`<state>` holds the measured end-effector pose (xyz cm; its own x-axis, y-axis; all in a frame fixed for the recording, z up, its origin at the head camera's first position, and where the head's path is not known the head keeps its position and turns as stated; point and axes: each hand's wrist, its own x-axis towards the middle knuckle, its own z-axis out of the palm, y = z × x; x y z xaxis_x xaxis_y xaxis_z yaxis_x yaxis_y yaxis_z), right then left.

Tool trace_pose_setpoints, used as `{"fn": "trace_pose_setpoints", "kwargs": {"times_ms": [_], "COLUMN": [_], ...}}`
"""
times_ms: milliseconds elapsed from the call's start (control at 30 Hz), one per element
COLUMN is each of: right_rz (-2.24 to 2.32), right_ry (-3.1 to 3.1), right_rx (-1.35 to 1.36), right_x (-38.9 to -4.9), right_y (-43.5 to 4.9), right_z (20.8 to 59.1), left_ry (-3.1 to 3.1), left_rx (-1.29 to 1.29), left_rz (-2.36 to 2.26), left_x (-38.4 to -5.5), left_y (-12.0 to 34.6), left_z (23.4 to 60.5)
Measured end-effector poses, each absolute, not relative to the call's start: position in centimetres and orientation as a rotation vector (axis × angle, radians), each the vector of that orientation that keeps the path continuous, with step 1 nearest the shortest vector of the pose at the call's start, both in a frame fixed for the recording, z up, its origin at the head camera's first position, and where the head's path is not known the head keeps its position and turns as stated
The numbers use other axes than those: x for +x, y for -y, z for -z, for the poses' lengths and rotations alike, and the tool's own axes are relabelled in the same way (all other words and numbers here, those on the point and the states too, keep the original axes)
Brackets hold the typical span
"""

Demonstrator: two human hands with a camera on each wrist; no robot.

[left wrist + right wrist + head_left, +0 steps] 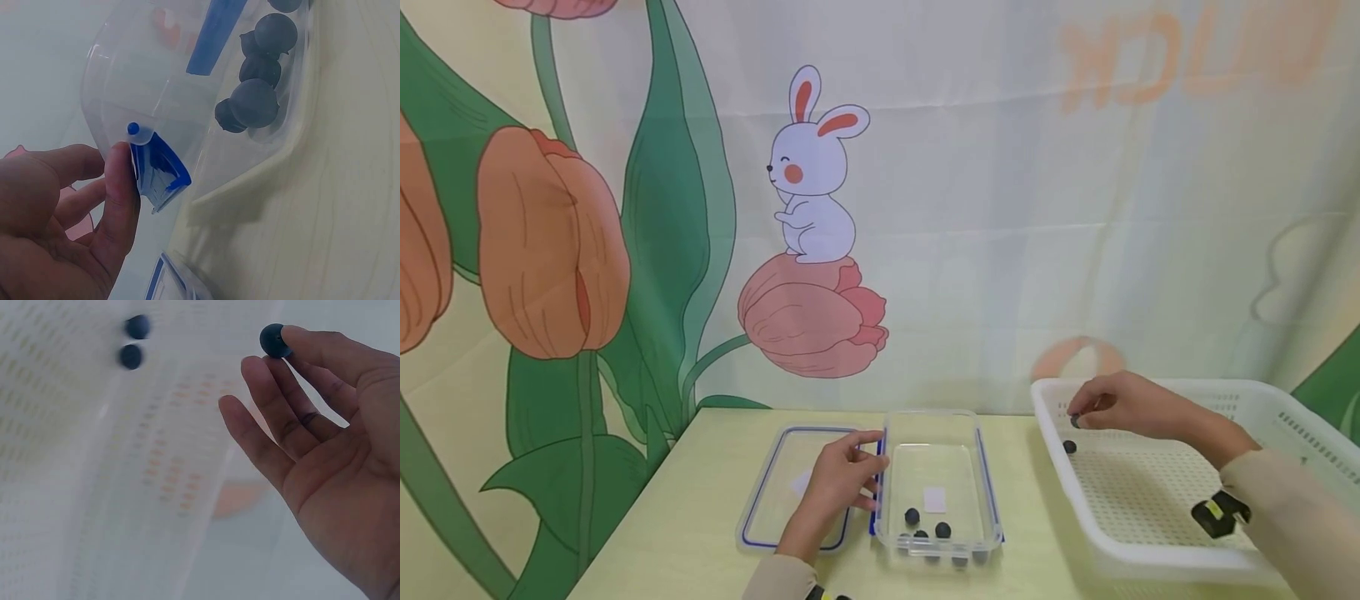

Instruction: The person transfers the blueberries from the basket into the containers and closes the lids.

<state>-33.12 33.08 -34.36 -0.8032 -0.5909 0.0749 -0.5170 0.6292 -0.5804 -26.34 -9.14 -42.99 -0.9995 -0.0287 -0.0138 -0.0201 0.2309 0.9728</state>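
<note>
My right hand (1131, 406) pinches a blueberry (274, 341) between thumb and fingertips, over the left side of the white plastic basket (1180, 557). Below it, another blueberry (1070, 447) lies by the basket's left wall; the right wrist view shows two blurred dark round shapes there. My left hand (842, 475) holds the left edge of a lidless clear food container (934, 462), its thumb beside a blue latch (156, 165). Several blueberries (253, 103) and a small white square (934, 500) are in the container, the berries gathered at its near end.
The clear lid (760, 492) with a blue seal lies on the table left of the container, partly behind my left hand. A pale yellow cloth (685, 500) covers the table. Behind stands a curtain (955, 250) printed with tulips and a rabbit.
</note>
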Motion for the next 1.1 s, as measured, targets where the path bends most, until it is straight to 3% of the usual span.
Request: {"fn": "trace_pose_setpoints", "kwargs": {"times_ms": [500,1100], "right_rz": [1.162,1.285], "right_ry": [-2.648,-2.513], "right_rx": [-1.206,-1.522], "right_x": [-28.4,-24.8], "right_y": [-28.6,-21.0], "right_z": [29.7,31.8], "left_ry": [2.460,2.467], "left_rx": [0.046,0.068], "left_rz": [1.942,1.923], "left_x": [-26.3,-26.4], "left_y": [9.2,9.1], "left_z": [43.0,42.9]}}
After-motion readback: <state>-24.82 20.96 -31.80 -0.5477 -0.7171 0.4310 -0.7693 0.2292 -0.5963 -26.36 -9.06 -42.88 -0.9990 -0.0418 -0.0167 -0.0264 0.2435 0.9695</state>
